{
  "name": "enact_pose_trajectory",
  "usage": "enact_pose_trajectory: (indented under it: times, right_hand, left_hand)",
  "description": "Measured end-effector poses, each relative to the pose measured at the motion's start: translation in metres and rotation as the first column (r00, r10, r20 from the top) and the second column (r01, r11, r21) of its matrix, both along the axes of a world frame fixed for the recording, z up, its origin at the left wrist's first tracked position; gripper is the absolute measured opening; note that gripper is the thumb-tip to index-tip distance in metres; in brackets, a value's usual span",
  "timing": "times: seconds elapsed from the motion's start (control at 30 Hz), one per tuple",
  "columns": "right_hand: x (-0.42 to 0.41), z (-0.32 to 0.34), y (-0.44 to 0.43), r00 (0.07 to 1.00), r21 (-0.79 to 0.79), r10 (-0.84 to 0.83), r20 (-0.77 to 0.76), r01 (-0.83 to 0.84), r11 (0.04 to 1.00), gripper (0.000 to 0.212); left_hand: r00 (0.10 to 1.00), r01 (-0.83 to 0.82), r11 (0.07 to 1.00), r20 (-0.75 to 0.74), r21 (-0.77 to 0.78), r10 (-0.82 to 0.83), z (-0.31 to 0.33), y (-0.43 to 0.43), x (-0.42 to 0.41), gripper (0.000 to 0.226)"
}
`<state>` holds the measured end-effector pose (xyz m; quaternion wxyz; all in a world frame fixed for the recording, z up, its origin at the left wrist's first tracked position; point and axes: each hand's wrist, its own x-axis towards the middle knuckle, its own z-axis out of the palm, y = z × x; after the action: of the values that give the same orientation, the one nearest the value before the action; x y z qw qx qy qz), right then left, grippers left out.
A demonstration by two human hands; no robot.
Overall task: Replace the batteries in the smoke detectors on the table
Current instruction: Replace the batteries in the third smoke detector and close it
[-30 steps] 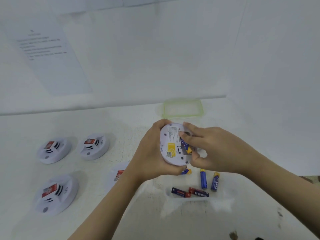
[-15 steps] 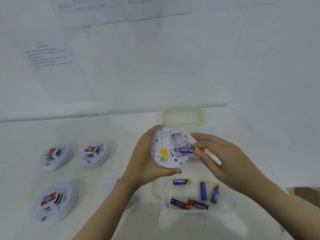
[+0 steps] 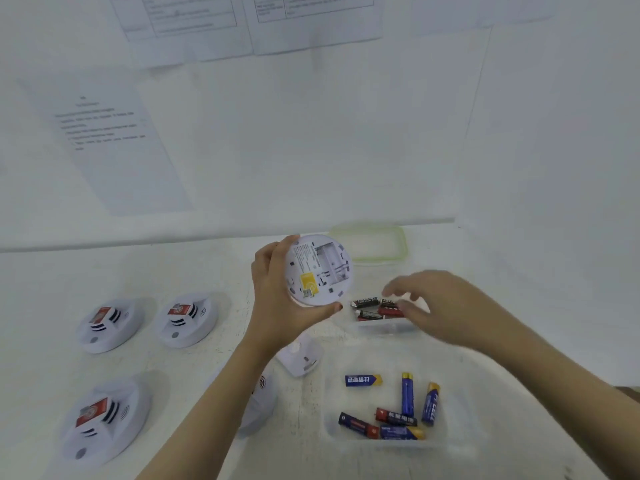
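At frame centre the left hand [image 3: 277, 306] holds a raised detector [image 3: 317, 270] above the table [image 3: 207, 271]. To its right, the right hand [image 3: 436, 306] hovers over the far container [image 3: 381, 329], in which several batteries [image 3: 365, 302] lie. Behind that, at the table's back edge, lies a lid [image 3: 401, 251]. Lower right of centre, the near container [image 3: 446, 445] holds more batteries [image 3: 408, 393]. Three detectors [image 3: 187, 318] sit at the left, two side by side above one. A fourth detector [image 3: 259, 407] lies partly under the left forearm, with a loose cover [image 3: 299, 356] just beside it.
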<state>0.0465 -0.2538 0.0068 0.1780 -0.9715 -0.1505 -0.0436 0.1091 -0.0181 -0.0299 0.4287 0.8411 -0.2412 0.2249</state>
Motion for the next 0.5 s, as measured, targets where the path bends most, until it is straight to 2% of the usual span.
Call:
enact_pose_trajectory:
  times: [0.1, 0.23, 0.33, 0.5]
  right_hand:
    - [0.036, 0.0, -0.002, 0.987, -0.246, -0.14, -0.076, 0.117, 0.962, 0.029]
    - [0.056, -0.007, 0.006, 0.977, -0.455, -0.151, -0.15, 0.067, 0.888, 0.032]
    - [0.063, -0.016, 0.006, 0.975, -0.515, -0.142, -0.168, 0.036, 0.856, 0.031]
    - [0.066, -0.022, 0.003, 0.963, -0.477, -0.148, -0.226, 0.022, 0.879, 0.022]
  left_hand:
    - [0.998, -0.048, 0.998, -0.044, -0.028, 0.047, 0.002, -0.002, 0.012, 0.101]
    - [0.996, -0.072, 0.997, -0.051, -0.041, 0.07, 0.004, -0.002, 0.024, 0.105]
    - [0.997, -0.067, 0.997, -0.036, -0.034, 0.066, 0.004, -0.002, 0.031, 0.104]
    - [0.998, -0.048, 0.999, -0.038, -0.024, 0.047, 0.002, -0.007, 0.042, 0.108]
